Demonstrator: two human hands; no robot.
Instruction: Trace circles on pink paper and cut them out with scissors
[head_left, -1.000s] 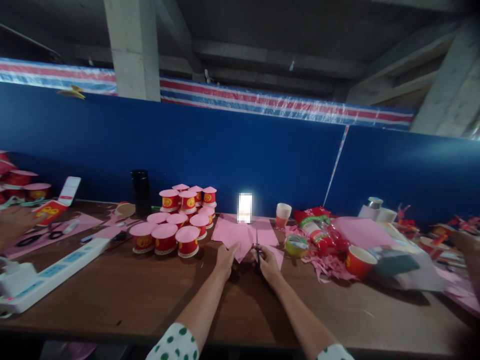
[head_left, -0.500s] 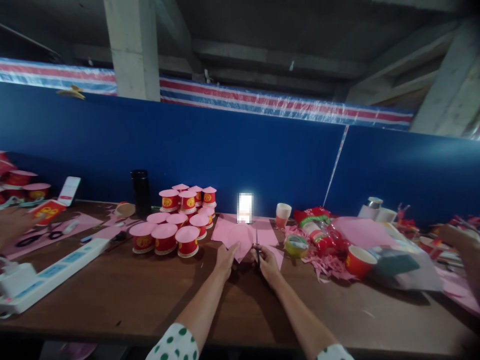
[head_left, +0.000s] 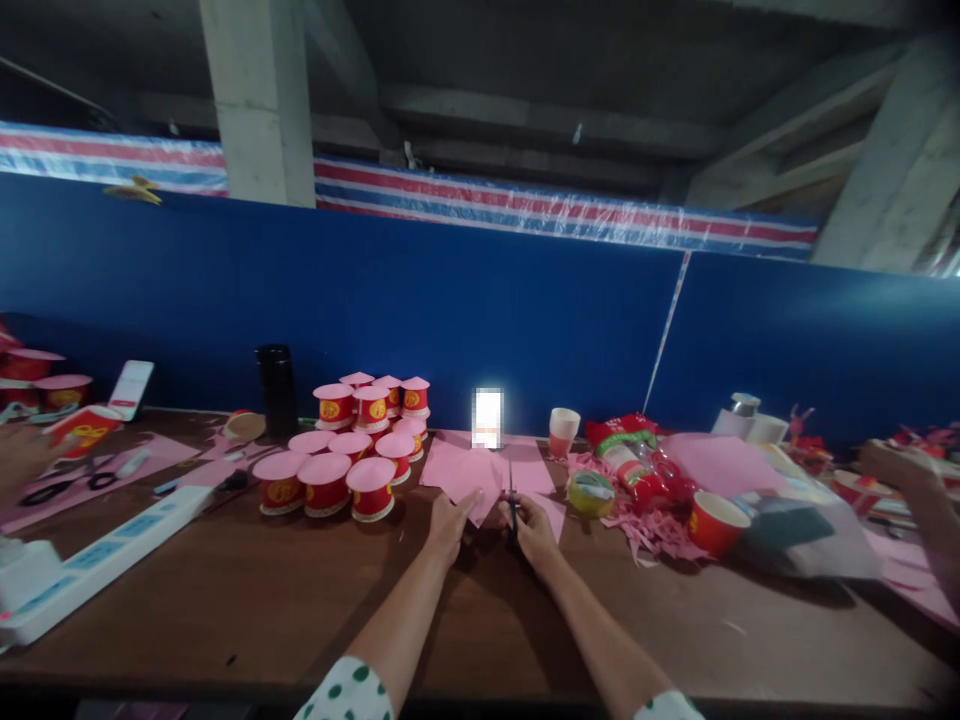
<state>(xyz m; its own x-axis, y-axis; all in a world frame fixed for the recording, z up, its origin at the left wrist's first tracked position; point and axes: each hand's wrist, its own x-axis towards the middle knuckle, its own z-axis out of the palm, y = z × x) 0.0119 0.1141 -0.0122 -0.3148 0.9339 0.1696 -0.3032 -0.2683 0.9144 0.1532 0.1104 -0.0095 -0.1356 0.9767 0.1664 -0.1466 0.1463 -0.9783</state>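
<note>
My left hand (head_left: pixel 448 527) pinches the lower left edge of a pink sheet of paper (head_left: pixel 474 482), thumb on top. Just right of it, my right hand (head_left: pixel 534 530) is closed round the handles of a pair of scissors (head_left: pixel 513 500), whose blades point away from me beside the paper. Whether the blades touch the paper I cannot tell. More pink sheets (head_left: pixel 534 465) lie flat beneath and behind. To the left stand several red paper cups (head_left: pixel 371 492) with round pink paper tops, some stacked on others.
A glowing phone (head_left: pixel 487 420) stands behind the paper. At right are a tape roll (head_left: pixel 592 494), pink paper strips (head_left: pixel 660 535), a red cup (head_left: pixel 718 524) and a plastic bag (head_left: pixel 817 525). A power strip (head_left: pixel 112 560) and black bottle (head_left: pixel 276 390) are at left. Other people's hands show at both sides.
The view has shifted slightly. My two hands, the paper and the scissors keep nearly the same places. At far left, another person's hand has tilted a red cup.
</note>
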